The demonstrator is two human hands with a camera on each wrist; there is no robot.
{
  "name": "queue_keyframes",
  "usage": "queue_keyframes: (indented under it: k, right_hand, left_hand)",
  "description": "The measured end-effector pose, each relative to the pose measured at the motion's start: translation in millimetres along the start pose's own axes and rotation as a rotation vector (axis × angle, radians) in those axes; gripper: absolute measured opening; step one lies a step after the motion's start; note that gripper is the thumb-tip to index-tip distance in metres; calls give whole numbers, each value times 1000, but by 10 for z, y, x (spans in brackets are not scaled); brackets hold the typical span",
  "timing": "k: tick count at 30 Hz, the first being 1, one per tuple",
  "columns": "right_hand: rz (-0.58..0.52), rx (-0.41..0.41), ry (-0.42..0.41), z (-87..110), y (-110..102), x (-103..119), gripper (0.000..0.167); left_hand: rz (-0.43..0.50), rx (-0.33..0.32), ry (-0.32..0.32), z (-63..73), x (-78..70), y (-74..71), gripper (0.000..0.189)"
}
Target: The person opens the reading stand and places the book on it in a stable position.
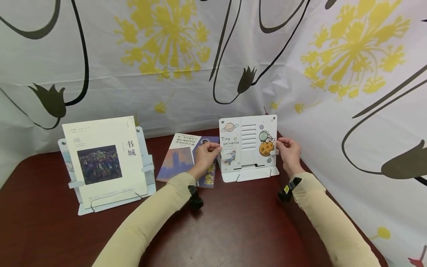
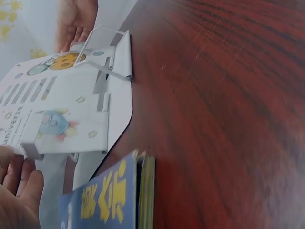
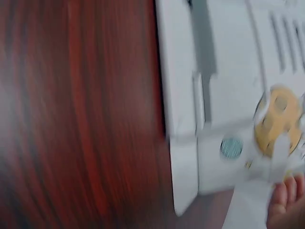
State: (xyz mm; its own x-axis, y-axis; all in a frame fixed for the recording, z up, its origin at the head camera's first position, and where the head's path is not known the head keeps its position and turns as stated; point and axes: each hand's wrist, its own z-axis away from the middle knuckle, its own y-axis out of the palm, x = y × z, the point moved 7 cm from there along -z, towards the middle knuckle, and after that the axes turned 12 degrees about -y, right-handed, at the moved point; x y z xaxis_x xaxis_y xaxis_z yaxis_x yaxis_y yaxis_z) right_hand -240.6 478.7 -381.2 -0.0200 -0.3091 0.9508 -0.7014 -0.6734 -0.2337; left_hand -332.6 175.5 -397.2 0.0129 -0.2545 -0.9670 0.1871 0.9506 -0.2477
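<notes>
A white book stand [image 1: 249,145] printed with "Tiny universe", a rocket and an astronaut on an orange planet stands upright at the back right of the table. My left hand [image 1: 204,157] pinches its left edge by the side clip. At the opposite edge, my right hand [image 1: 289,154] grips the stand beside its other clip. The left wrist view shows the left fingers [image 2: 23,179] curled at the white clip [image 2: 32,140]. In the right wrist view, blurred, the right fingertips [image 3: 288,191] touch the stand's edge. A wire holder [image 1: 254,174] spans its base.
Two books lie flat left of the stand: one with a tower cover [image 1: 176,161], another blue-purple [image 1: 209,176], partly under my left hand. Further left, a second stand [image 1: 146,163] bears a cream book [image 1: 103,159]. A patterned cloth [image 1: 186,100] hangs behind and right of the dark red table [image 1: 233,230].
</notes>
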Motion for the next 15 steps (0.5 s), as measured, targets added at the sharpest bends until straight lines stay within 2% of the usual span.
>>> queue_keyframes:
  k: [2,4,6,8,10,13,15]
  right_hand:
    - [-112,-69,-15,124,-10,64,11]
    - [-229,-109,-27,299,7,147,10]
    - [-329,-95,-24,504,87,227,12]
    - [-400,-23,-4,724,232,290,16]
    - [-448,90,38,948,424,329,16]
    - [-469,277,99,1256,727,359,22]
    - [-462,379,145,1425,901,352,30]
  left_hand:
    - [-1,-20,-7,-30,15,-94,18]
    - [-15,-72,-9,-83,19,-240,19]
    - [-38,-138,-19,-150,35,-420,19]
    - [-68,-212,-15,-207,48,-608,19]
    - [-95,-267,-31,-248,88,-776,21]
    - [-110,-293,-82,-284,167,-945,28]
    - [-142,-289,-147,-292,240,-1008,35]
